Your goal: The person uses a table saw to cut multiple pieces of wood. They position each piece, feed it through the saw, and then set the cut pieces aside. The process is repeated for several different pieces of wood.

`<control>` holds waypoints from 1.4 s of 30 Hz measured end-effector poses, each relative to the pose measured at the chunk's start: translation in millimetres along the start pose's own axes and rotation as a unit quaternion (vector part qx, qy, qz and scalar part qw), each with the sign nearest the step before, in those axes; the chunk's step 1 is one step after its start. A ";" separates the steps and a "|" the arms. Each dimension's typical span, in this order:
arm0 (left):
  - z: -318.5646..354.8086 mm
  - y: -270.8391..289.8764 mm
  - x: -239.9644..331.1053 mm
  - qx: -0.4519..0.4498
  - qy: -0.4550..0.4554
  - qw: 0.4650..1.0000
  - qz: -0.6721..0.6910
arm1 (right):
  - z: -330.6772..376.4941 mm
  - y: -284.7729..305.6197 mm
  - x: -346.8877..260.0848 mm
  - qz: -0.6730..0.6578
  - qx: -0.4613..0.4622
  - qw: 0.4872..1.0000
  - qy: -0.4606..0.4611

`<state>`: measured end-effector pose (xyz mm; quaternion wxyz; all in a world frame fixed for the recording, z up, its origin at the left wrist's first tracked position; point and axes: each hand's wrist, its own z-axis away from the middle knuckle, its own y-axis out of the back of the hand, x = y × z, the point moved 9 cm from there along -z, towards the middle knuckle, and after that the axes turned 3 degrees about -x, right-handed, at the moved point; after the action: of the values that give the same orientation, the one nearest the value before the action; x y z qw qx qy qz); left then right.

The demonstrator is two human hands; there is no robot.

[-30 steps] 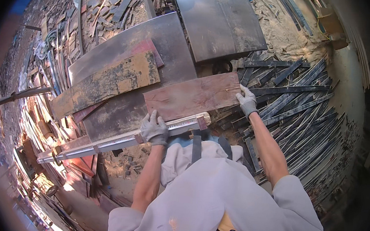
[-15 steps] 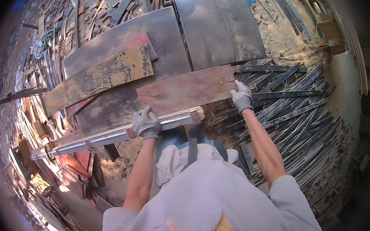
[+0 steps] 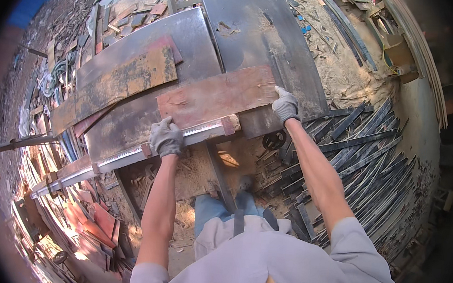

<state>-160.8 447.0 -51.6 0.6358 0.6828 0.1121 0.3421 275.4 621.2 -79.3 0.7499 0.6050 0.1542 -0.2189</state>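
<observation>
A worn, reddish flat board (image 3: 217,94) lies across two dark metal sheets. My right hand (image 3: 285,104), in a grey knit glove, grips its right end, fingertips on the upper face. My left hand (image 3: 167,137), gloved the same way, is closed over the board's near left corner, beside a pale straight bar (image 3: 126,160) with a marked strip along it. The bar runs along the board's near edge, and its wooden end block (image 3: 232,123) shows between my hands. My left fingers' undersides are hidden. A larger stained board (image 3: 123,85) rests on the left sheet (image 3: 155,31).
The right metal sheet (image 3: 249,18) reaches under the reddish board. Dark strips (image 3: 367,149) lie heaped at the right; pale and reddish offcuts (image 3: 96,224) pile up at the lower left. A metal leg (image 3: 219,176) stands near my feet. A brown box (image 3: 401,54) is farther right.
The left sheet, bar and boards have shifted away from me past the right sheet. Both hands have moved forward with the reddish board, still holding it. My legs now show below.
</observation>
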 end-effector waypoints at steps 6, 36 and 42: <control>-116.7 4.2 32.1 0.002 -0.006 1.000 -0.002 | -134.1 -30.0 -26.7 -0.046 0.010 0.999 -0.008; -32.8 -0.2 12.5 0.003 -0.040 0.996 -0.080 | 734.9 358.4 577.6 -0.501 0.493 0.570 -0.425; 109.0 -0.9 -28.5 0.006 -0.031 0.999 -0.034 | 451.6 107.4 455.4 -0.560 0.060 0.739 -0.371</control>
<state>-115.2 344.1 -57.1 0.6462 0.6927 0.1176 0.2979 705.6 134.9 -115.4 0.4525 0.3245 0.1614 -0.8148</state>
